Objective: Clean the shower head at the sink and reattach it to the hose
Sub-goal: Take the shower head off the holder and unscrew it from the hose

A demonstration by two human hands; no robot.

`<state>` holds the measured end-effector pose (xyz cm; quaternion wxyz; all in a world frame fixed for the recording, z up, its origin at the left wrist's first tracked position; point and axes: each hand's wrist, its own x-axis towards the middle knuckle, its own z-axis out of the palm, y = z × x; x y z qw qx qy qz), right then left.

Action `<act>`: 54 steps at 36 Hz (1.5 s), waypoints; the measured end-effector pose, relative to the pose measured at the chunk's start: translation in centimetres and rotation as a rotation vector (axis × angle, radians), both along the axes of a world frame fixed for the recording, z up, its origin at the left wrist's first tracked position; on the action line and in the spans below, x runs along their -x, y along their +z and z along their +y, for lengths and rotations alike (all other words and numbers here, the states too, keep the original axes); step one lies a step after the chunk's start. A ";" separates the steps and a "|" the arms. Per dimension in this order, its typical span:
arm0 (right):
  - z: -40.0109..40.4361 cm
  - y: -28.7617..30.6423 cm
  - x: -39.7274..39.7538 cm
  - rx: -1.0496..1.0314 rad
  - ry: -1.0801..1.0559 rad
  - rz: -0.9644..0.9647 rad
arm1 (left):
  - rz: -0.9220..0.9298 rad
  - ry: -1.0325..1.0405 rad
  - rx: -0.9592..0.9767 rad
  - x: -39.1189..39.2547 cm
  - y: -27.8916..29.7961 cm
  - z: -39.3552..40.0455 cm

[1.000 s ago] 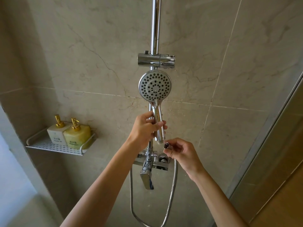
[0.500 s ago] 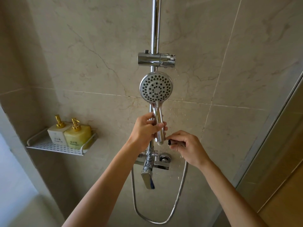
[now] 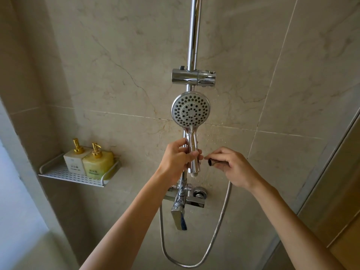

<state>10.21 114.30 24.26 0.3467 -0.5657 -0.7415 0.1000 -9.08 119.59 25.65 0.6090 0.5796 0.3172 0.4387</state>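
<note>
Between both hands, head view: round chrome shower head with grey nozzle face (image 3: 190, 111) stands upright, face toward the camera, its handle running down to a threaded end that's bare, nothing screwed on. Left hand (image 3: 176, 157) grips the handle's lower half, fingers curled round it w/ thumb on the near side. Right hand (image 3: 231, 165), just right of the handle, pinches the dark open-ended hose nut (image 3: 211, 162) between thumb and fingers; nut's mouth points left at the handle, close to it but apart, and sits a bit above the threaded end. Flexible silver metal hose (image 3: 218, 227) drops from under the right hand, loops down below both forearms and climbs back up to the chrome mixer tap w/ lever (image 3: 184, 199), which sits below the left hand. Behind the left hand a vertical chrome riser rail (image 3: 192, 36) goes up the beige marble-tile wall (image 3: 116, 65); above the hands, on the rail, sits the chrome slider bracket (image 3: 193, 77), nothing held in it. Water drops on the tiles right of the handle. Well left of the left hand: white perforated metal shelf (image 3: 58, 174) carrying a white square pump bottle w/ gold pump (image 3: 75, 160) and, touching it on its right, a yellow square pump bottle w/ gold pump (image 3: 97, 163).
</note>
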 end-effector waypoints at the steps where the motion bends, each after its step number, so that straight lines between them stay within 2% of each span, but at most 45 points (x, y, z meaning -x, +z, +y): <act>1: 0.0 0.3 -0.1 0.003 -0.006 0.014 | 0.001 0.003 0.001 0.0 0.0 0.0; 5: 0.3 1.5 -0.7 -0.015 -0.052 0.146 | 0.012 0.012 -0.001 0.0 0.1 0.0; 14: 1.3 3.4 -2.0 -0.022 0.094 0.890 | 0.019 0.017 -0.011 0.1 0.4 0.0; 18: 1.8 5.0 -2.1 -0.059 0.118 1.026 | 0.012 0.024 -0.010 0.1 0.4 0.1; 24: 2.4 7.9 -2.2 -0.113 0.134 1.044 | 0.002 0.028 -0.010 0.2 0.2 0.4; 34: 3.9 13.9 -2.1 -0.192 0.047 0.890 | 0.010 0.026 -0.042 -0.3 0.7 0.8; 44: 7.0 20.6 -1.7 -0.244 0.065 0.800 | 0.011 0.020 -0.068 -0.3 0.9 1.4; 54: 8.7 22.4 0.6 -0.282 0.011 0.657 | 0.001 0.031 -0.049 0.3 0.8 2.4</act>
